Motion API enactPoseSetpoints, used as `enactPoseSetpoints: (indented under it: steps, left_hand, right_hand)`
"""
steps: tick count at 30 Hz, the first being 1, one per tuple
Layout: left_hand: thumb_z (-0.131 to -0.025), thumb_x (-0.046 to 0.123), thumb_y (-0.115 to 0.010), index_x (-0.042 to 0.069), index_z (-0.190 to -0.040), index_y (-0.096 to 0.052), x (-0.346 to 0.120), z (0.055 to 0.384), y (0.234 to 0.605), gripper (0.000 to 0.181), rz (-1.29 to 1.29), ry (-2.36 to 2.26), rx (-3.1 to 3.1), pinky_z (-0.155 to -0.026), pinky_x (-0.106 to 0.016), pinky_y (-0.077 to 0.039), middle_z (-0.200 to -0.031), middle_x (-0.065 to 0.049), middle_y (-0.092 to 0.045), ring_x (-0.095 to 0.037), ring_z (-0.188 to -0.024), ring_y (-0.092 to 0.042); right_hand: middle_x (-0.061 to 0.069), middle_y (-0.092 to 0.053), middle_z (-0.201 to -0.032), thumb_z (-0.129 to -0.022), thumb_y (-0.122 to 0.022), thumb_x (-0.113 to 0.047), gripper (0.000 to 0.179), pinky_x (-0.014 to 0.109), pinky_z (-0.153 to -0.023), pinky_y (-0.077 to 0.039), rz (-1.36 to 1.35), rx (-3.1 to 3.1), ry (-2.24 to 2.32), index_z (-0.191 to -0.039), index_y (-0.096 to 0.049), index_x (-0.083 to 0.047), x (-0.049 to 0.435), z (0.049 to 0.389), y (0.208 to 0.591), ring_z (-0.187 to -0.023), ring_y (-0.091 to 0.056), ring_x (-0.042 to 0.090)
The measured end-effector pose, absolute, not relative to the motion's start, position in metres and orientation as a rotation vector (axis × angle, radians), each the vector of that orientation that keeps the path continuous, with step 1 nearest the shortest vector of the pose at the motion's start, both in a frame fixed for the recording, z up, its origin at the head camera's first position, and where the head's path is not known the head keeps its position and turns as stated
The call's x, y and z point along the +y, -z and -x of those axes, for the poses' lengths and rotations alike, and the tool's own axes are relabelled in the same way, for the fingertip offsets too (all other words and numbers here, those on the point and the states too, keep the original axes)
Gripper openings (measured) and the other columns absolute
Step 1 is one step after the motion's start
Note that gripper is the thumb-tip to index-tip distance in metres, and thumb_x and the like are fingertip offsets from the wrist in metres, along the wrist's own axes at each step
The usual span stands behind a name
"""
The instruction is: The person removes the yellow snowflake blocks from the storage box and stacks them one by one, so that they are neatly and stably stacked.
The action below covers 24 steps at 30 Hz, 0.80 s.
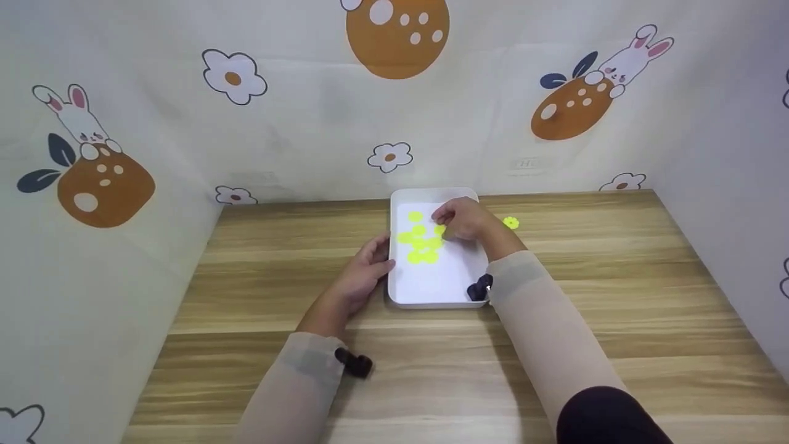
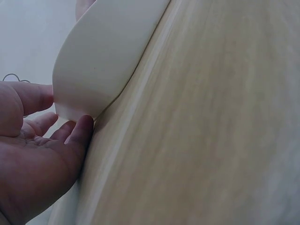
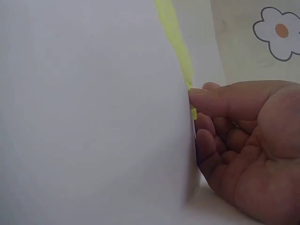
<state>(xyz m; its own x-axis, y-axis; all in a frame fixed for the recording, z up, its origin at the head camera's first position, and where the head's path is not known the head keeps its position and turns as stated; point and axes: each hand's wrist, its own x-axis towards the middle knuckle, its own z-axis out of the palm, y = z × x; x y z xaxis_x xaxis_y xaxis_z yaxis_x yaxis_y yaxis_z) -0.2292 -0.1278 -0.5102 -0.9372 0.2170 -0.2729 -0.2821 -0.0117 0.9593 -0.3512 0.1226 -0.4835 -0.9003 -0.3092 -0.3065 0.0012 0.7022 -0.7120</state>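
A white tray (image 1: 441, 287) sits on the wooden table, with several bright yellow flower-shaped pieces (image 1: 418, 243) clustered in its far left part. My left hand (image 1: 365, 271) holds the tray's left wall; in the left wrist view the thumb and fingertips meet the tray's edge (image 2: 101, 61). Over the far right part of the tray, my right hand (image 1: 465, 222) pinches a yellow flower-shaped piece (image 3: 193, 114) low against the tray floor, the thumb at its edge. Most of that piece is hidden by the fingers.
One yellow flower-shaped piece (image 1: 511, 222) lies on the table (image 1: 265, 271) right of the tray, close by the right wrist. A printed cloth wall (image 1: 308, 142) stands right behind the tray and along both sides. Dark wrist cameras (image 1: 354, 362) are strapped to the sleeves.
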Motion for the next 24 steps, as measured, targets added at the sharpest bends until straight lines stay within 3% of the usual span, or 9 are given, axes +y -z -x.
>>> enactPoseSetpoints:
  steps: [10,17,24]
  left_hand:
    - [-0.107,0.001,-0.053,0.01,-0.169,-0.029,-0.127,0.2289,0.5111,0.067,0.023,-2.042,1.91,-0.136,-0.045,-0.026,-0.176,-0.013,-0.031,-0.027,-0.166,-0.027]
    - [-0.108,0.004,-0.055,0.014,-0.169,-0.03,-0.1279,0.231,0.5118,0.066,0.061,-2.008,1.919,-0.137,-0.044,-0.024,-0.177,-0.009,-0.03,-0.025,-0.167,-0.026]
    - [-0.108,0.005,-0.056,0.015,-0.169,-0.03,-0.1285,0.2303,0.5111,0.067,0.068,-1.995,1.926,-0.137,-0.044,-0.024,-0.178,-0.008,-0.028,-0.026,-0.167,-0.024]
  right_hand:
    - [0.01,-0.068,-0.118,-0.081,-0.07,0.01,0.048,0.034,-0.1,-0.051,0.281,2.524,1.052,-0.127,-0.074,-0.004,0.123,0.3526,0.4869,-0.108,-0.058,0.023]
    - [0.01,-0.069,-0.122,-0.086,-0.075,0.003,0.044,0.04,-0.108,-0.052,0.226,2.544,1.039,-0.128,-0.074,-0.008,0.1214,0.3505,0.4838,-0.112,-0.058,0.026]
    - [0.009,-0.066,-0.123,-0.088,-0.074,0.005,0.046,0.038,-0.105,-0.051,0.204,2.551,1.062,-0.131,-0.071,-0.01,0.1193,0.35,0.486,-0.113,-0.056,0.026]
